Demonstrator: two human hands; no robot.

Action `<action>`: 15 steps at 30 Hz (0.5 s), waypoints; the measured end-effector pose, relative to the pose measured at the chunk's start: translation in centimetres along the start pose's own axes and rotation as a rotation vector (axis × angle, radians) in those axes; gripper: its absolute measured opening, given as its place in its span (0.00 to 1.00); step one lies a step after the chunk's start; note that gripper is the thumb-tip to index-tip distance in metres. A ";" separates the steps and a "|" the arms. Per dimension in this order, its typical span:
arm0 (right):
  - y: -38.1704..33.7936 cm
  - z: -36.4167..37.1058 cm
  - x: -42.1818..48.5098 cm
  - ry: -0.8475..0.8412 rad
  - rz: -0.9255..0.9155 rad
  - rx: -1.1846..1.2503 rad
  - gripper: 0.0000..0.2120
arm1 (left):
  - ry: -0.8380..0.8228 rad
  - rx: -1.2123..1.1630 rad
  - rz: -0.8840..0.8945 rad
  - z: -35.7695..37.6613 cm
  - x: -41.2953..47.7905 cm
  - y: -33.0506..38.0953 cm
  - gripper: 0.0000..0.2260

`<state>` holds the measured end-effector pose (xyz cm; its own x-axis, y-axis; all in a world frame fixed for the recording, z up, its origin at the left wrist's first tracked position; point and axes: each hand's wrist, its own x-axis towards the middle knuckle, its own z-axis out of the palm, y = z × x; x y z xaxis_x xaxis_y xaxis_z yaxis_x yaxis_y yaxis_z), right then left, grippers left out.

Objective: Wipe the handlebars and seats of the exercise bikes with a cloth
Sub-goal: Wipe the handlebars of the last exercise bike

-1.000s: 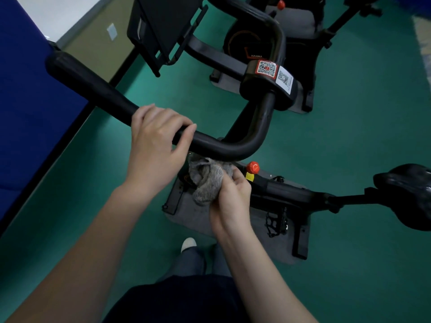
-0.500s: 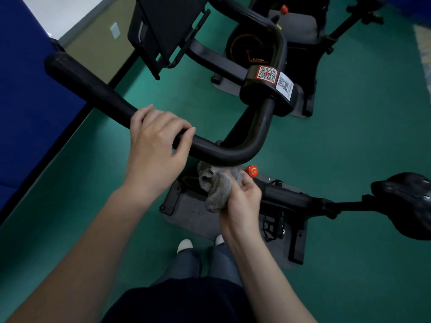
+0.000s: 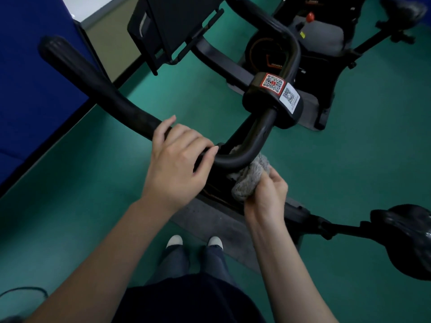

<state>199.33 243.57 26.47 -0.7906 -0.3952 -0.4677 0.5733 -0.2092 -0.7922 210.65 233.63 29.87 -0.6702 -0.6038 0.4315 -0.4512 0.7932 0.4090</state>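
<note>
A black curved handlebar (image 3: 105, 96) of the near exercise bike crosses the view from upper left to the centre clamp. My left hand (image 3: 177, 164) grips the bar just left of its bend. My right hand (image 3: 265, 199) holds a grey fluffy cloth (image 3: 250, 178) bunched against the underside and right side of the bend. The bike's black seat (image 3: 405, 238) sits at the right edge, apart from both hands.
A clamp with QR stickers (image 3: 277, 89) joins the bars, and a black tablet holder (image 3: 172, 26) stands above. A second bike (image 3: 324, 47) is at the back right. A blue panel (image 3: 30, 94) lines the left. My feet stand by the grey bike base (image 3: 210, 220).
My right hand has carried the cloth rightward and up along the bend, from under its left part to its right side. My left hand keeps its grip.
</note>
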 end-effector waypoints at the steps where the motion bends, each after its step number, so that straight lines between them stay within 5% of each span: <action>1: 0.2 -0.3 -0.3 -0.021 0.026 -0.039 0.09 | 0.009 0.002 -0.011 0.1 0.0 0.1 0.11; 6: -1.8 -1.4 0.2 0.014 -0.004 -0.059 0.04 | 0.042 0.006 -0.045 0.4 -0.1 0.6 0.09; 10: -5.1 -2.0 1.5 0.126 -0.470 -0.274 0.04 | 0.070 0.007 -0.078 0.4 0.1 0.8 0.09; 15: -4.0 -1.7 1.2 -0.317 -1.062 -0.679 0.08 | 0.100 0.033 -0.117 0.7 0.2 1.3 0.08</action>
<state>195.74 245.41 28.40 -0.6498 -0.5290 0.5458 -0.5947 -0.0933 -0.7985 209.51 234.61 29.90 -0.5506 -0.6960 0.4610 -0.5430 0.7180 0.4355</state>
